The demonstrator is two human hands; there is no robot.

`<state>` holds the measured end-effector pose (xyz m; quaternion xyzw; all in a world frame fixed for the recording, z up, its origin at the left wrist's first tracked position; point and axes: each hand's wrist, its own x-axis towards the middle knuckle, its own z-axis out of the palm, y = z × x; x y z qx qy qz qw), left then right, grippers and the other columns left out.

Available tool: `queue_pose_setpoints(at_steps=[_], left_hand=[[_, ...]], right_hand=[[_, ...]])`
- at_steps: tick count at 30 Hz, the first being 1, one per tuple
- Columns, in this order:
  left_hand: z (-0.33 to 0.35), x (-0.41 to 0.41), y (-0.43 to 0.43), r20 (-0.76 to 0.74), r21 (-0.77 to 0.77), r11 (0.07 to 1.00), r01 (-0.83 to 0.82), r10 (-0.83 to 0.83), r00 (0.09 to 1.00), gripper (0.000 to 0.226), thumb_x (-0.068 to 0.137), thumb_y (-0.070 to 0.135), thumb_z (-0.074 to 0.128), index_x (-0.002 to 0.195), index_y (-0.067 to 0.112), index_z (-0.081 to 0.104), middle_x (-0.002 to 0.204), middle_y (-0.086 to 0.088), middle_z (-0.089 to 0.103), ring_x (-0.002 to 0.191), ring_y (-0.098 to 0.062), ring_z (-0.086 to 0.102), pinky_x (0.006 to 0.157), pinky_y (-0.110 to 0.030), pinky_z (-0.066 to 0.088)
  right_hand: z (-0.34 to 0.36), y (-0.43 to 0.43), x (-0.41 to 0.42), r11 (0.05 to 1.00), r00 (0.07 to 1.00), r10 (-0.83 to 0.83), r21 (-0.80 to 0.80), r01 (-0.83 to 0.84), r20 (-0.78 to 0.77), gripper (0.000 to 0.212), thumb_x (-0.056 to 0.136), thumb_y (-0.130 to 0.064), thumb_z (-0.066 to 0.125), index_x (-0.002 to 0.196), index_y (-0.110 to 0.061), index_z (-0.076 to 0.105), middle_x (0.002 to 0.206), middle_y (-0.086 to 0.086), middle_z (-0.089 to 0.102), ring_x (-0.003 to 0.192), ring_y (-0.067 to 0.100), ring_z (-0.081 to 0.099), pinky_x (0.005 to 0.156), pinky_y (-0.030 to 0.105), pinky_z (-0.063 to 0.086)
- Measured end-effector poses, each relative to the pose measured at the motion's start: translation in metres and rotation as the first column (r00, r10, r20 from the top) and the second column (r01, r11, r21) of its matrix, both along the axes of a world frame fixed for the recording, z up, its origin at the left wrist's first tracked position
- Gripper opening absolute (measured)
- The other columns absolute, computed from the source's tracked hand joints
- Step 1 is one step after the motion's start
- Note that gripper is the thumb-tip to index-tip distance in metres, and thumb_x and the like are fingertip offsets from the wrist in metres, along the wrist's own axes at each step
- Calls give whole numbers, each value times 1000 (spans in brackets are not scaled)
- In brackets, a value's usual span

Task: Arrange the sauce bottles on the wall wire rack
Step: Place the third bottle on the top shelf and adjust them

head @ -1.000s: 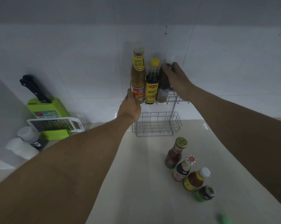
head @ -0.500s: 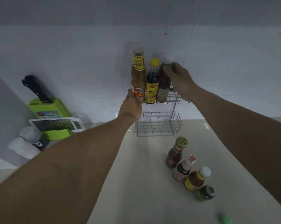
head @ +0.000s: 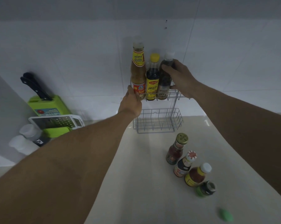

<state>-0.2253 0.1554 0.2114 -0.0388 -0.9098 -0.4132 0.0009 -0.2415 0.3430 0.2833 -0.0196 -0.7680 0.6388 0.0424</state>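
A two-tier wire rack (head: 159, 121) hangs on the white tiled wall. Its upper shelf holds a tall brown sauce bottle (head: 137, 70), a yellow-capped dark bottle (head: 152, 78) and a dark bottle with a clear cap (head: 164, 78). My right hand (head: 181, 78) grips the clear-capped bottle around its shoulder. My left hand (head: 131, 105) holds the upper shelf's left front corner, at the foot of the tall bottle. The lower shelf is bare. On the counter stand a gold-lidded jar bottle (head: 177, 148), a red-and-white-capped bottle (head: 185, 164), a white-capped orange bottle (head: 198, 174) and a small green jar (head: 206, 189).
At the left, a green knife block (head: 47, 105) with black handles, a white-framed grater (head: 55, 122) and two white-capped containers (head: 25, 139) stand by the wall. A small green object (head: 225, 215) lies near the counter's front right.
My right hand has slid down from the clear-capped bottle's top to its shoulder, uncovering the cap. The left hand stays on the rack's corner.
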Motion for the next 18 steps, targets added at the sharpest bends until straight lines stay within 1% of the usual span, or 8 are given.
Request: queue_pose_setpoints(at_steps=[3, 5, 9, 11, 13, 14, 16, 18], left_hand=[[0, 0, 0, 2, -3, 1000, 4, -3, 1000, 42, 109, 30, 33, 148, 14, 32, 142, -12, 56, 123, -34, 58, 106, -46, 46], [-1, -1, 0, 13, 4, 1000, 8, -8, 1000, 46, 109, 29, 33, 152, 14, 28, 144, -13, 55, 125, -36, 57, 107, -47, 46], [-5, 5, 4, 86, 47, 998, -28, 24, 996, 71, 109, 32, 32, 161, 13, -12, 161, -12, 38, 138, -37, 48, 113, -48, 40], [-8, 14, 10, 94, 119, 991, -64, 53, 994, 76, 108, 34, 33, 159, 13, -20, 167, -9, 25, 144, -36, 42, 116, -46, 36], [-14, 27, 17, 82, 102, 988, -118, 110, 991, 75, 108, 34, 34, 159, 13, -17, 170, -10, 13, 145, -37, 39, 115, -45, 35], [-19, 34, 19, 59, 59, 987, -147, 144, 988, 74, 108, 31, 36, 160, 11, -13, 170, -12, 12, 143, -38, 41, 112, -44, 38], [-35, 45, 21, -31, -15, 984, -175, 174, 984, 72, 104, 24, 42, 160, 5, 0, 162, -18, 22, 135, -39, 46, 106, -44, 42], [-56, 55, 22, -53, -31, 995, -94, 92, 994, 71, 100, 21, 46, 159, 5, 9, 154, -16, 29, 133, -36, 45, 107, -45, 42]], right_hand=[[-1, 2, -1, 999, 1000, 13, 32, -13, 27, 37, 97, -36, 57, 132, -27, 51, 123, -4, 63, 106, 13, 61, 80, 41, 55], [-1, 3, 0, 999, 1000, 9, 52, -10, 27, 41, 96, -39, 57, 135, -29, 50, 129, -2, 61, 110, 14, 60, 85, 41, 54], [-3, 4, 6, 988, 999, 36, 153, -35, -3, 49, 101, -34, 53, 146, -22, 39, 131, -4, 55, 108, 7, 55, 71, 14, 46], [-11, 8, 12, 973, 998, 39, 229, -29, -40, 59, 100, -36, 54, 151, -18, 30, 141, -1, 47, 116, 8, 53, 85, 11, 45], [-20, 15, 23, 940, 987, -31, 331, 81, -155, 68, 97, -38, 59, 153, -17, 27, 148, 6, 38, 125, 15, 46, 99, 22, 41], [-25, 19, 31, 921, 967, -64, 359, 152, -246, 65, 95, -36, 62, 150, -17, 32, 141, 8, 40, 121, 15, 47, 98, 25, 43], [-35, 27, 51, 880, 916, -72, 407, 244, -395, 52, 92, -35, 66, 136, -16, 47, 120, 4, 46, 100, 7, 52, 85, 21, 45], [-46, 35, 74, 817, 926, -10, 531, 225, -378, 40, 90, -43, 66, 122, -20, 58, 105, 1, 55, 80, -1, 50, 74, 21, 43]])
